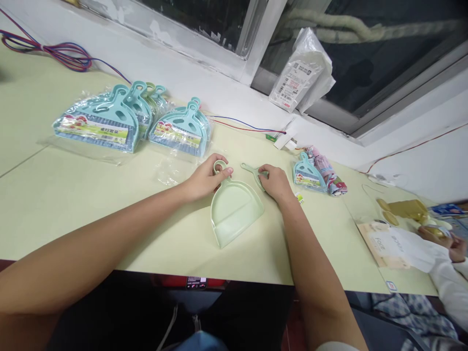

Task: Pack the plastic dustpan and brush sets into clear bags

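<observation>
Two pale green pieces are in my hands: a dustpan (pixel 237 209) and a small brush (pixel 252 169). My left hand (pixel 206 180) grips the dustpan by its ring handle, thumb over the front. The pan spreads from there toward me and to the right, filling the gap between my forearms with its wide edge on my side; I can't tell whether it rests flat on the table (pixel 153 224) or is tipped a little off it. My right hand (pixel 276 183), just beyond the pan's right side, is closed on the brush, whose handle points back toward my left hand. My own fingers and palm cover much of the brush, so its bristles can't be made out, and the fingertips behind the dustpan's handle are hidden too.

Beyond my left hand and to its left stand bagged blue dustpans (pixel 97 122), overlapping so that the rear ones are partly covered. To the right of my right hand lies another blue dustpan (pixel 309 173), against a pink patterned bundle (pixel 325 168) I can't identify. A tiny label (pixel 300 198) peeks out beside my right wrist. Far off to the right, a co-worker's sleeve (pixel 448 287) and hands (pixel 457 248) are cut by the edge, and what they hold is blurred.
</observation>
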{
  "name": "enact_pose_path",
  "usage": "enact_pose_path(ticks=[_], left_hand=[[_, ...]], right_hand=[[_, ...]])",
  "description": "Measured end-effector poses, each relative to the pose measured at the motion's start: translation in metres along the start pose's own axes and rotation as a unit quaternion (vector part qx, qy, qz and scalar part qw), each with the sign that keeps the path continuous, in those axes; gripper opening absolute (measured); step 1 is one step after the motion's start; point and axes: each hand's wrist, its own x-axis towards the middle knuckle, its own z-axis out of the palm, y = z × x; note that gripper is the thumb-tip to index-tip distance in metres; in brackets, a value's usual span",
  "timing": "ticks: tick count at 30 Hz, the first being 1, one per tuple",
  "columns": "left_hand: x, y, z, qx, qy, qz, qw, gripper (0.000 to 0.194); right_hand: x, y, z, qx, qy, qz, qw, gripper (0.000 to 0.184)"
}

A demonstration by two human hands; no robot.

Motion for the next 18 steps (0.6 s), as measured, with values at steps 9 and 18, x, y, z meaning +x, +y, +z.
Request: enact_pose_path(ticks=[9,18], left_hand=[[-0.001,0.001,-0.01,0.199,0.027,0.065,0.978,0.052],[0.015,0.017,-0.046,0.267,0.262,0.227,0.899,0.012]], right_hand=[[-0.022,-0.026,-0.019,0.118,0.062,-0.011,0.991,0.025],[-0.028,-0.034,-0.025,0.201,0.187,0.083,0.958,0.026]])
